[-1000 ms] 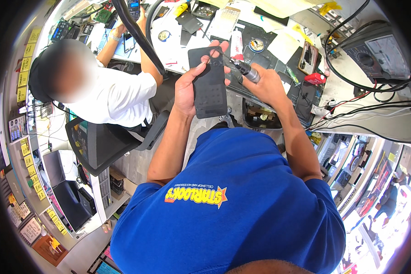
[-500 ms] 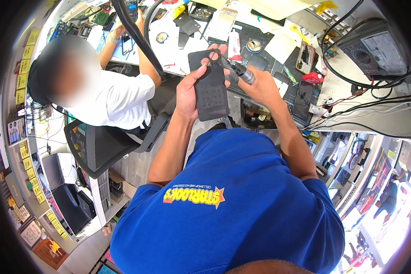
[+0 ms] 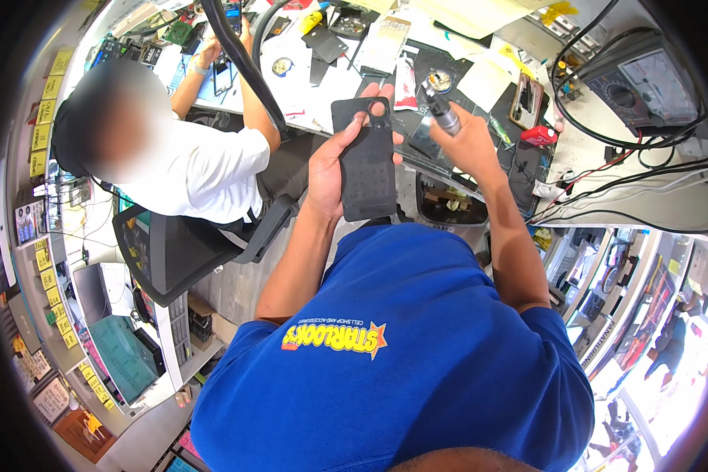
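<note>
Fingers of the left hand (image 3: 330, 169) wrap the edges of a dark phone back cover (image 3: 367, 161), thumb on one side, fingertips curled over the other, holding it upright above the workbench (image 3: 480, 79). Compared with a second ago, the right hand (image 3: 468, 141) has pulled away from the cover and now sits just right of it, fist closed around a small silver-tipped screwdriver (image 3: 442, 112). So the tool is off the cover; that pass looks finished. A seated person in white (image 3: 204, 173) works left of the cover.
</note>
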Demonstrator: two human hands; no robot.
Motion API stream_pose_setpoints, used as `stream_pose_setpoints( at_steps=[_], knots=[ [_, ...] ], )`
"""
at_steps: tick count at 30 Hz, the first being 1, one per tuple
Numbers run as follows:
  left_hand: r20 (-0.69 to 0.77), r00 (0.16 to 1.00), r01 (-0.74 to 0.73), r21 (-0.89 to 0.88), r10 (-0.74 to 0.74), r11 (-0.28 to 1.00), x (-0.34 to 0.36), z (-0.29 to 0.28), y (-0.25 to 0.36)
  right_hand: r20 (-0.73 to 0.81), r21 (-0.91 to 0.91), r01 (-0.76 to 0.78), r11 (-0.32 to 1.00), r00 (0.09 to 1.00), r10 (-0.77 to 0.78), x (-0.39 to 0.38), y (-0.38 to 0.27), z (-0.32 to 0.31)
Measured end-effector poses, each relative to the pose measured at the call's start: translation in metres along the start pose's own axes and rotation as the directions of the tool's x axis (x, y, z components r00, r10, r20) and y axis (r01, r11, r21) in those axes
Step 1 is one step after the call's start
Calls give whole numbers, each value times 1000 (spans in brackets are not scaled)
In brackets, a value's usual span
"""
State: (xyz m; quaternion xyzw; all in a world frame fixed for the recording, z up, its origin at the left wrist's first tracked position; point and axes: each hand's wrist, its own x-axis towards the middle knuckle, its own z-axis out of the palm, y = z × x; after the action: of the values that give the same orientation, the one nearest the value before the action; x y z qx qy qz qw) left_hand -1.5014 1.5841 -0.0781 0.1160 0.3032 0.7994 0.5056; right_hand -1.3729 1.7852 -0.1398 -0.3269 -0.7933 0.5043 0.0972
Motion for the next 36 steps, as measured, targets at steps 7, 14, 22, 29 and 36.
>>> stream_pose_setpoints(
  at_steps=[7,14,22,29,36],
  knots=[
    [-11,997,71,188,-70,980,4,-5,12,137,-342,189,920,979,-150,-4,-16,-3],
    [-75,997,51,292,-30,955,6,-4,13,152,-438,188,879,979,-134,-4,-25,-5],
    [-50,998,49,262,-38,964,4,-12,8,175,-427,166,889,980,-99,-3,-22,1],
    [-74,996,61,211,-47,975,2,-11,8,142,-450,143,881,986,-88,-3,-6,12],
    [-40,996,83,200,-76,976,-4,-4,1,20,-318,38,947,999,-33,7,8,-2]
  ],
)
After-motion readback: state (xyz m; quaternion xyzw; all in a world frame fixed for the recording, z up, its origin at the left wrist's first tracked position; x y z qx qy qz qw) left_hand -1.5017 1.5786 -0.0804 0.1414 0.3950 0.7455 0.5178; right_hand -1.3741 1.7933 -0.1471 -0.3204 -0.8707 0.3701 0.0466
